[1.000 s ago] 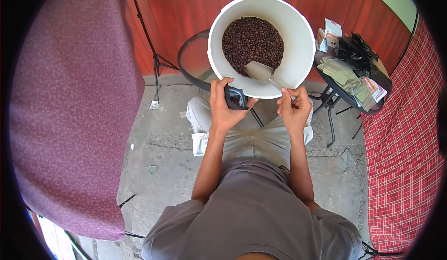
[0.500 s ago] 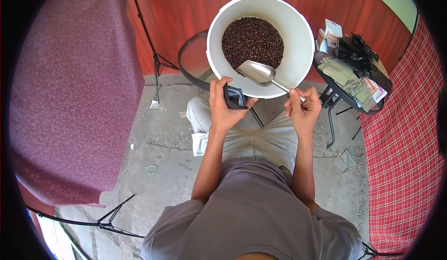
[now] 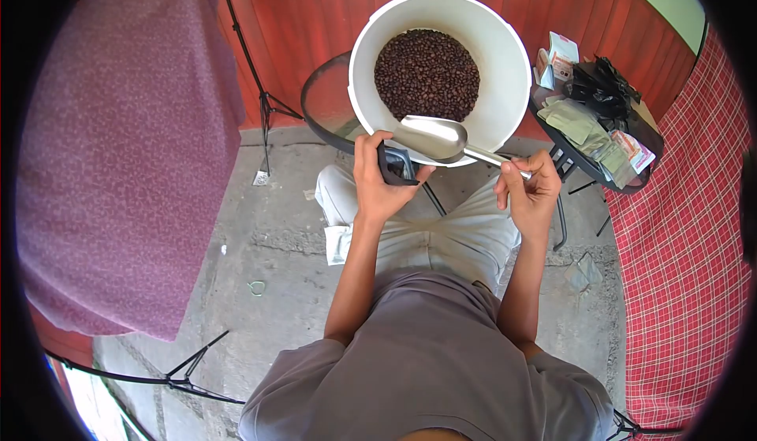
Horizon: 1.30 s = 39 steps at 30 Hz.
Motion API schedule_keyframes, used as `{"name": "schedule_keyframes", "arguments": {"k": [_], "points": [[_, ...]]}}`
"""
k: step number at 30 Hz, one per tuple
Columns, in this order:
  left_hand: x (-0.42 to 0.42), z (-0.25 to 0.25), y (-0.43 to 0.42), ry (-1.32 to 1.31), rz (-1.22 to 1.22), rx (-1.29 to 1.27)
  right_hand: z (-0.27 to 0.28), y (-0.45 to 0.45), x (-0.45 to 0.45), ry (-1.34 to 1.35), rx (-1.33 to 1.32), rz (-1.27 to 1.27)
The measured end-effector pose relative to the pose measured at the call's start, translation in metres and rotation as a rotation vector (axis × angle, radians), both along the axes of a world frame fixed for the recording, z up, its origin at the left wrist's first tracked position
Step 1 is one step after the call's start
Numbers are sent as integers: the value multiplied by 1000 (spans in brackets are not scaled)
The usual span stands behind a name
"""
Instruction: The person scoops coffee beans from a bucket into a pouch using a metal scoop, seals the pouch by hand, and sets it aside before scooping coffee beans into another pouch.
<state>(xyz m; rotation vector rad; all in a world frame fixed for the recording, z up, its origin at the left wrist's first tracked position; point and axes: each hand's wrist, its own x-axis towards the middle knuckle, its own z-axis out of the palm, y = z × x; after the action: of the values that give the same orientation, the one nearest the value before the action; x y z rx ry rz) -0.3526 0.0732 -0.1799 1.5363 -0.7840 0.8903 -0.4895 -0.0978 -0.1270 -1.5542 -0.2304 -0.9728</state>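
My left hand is wrapped around a small dark pouch, its mouth held open at the bucket's near rim. In my right hand, the fingers pinch the end of a metal scoop's handle. The shiny scoop lies across the near side of the bucket, its tip close to the pouch; I see no beans on its visible surface. Dark roasted coffee beans cover the bottom of the white bucket.
A round glass-topped table stands beneath the bucket. At right, a small black table bears folded pouches, a black plastic bag and printed packets. Purple cloth hangs left, red checked cloth right.
My right hand has moved to the right and slightly down, drawing the scoop nearer to me, away from the beans. My left hand with the pouch stays put. The purple cloth has shifted slightly.
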Motion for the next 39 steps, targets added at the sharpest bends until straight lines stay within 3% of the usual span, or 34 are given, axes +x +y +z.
{"name": "schedule_keyframes", "arguments": {"k": [21, 31, 39], "points": [[1, 0, 1, 3, 7, 13, 9, -8, -14, -51, -25, 13], [-1, -1, 1, 6, 2, 3, -16, 3, 27, 124, 40, -261], [1, -2, 2, -10, -6, 12, -31, 20, 44, 147, 51, -299]]}}
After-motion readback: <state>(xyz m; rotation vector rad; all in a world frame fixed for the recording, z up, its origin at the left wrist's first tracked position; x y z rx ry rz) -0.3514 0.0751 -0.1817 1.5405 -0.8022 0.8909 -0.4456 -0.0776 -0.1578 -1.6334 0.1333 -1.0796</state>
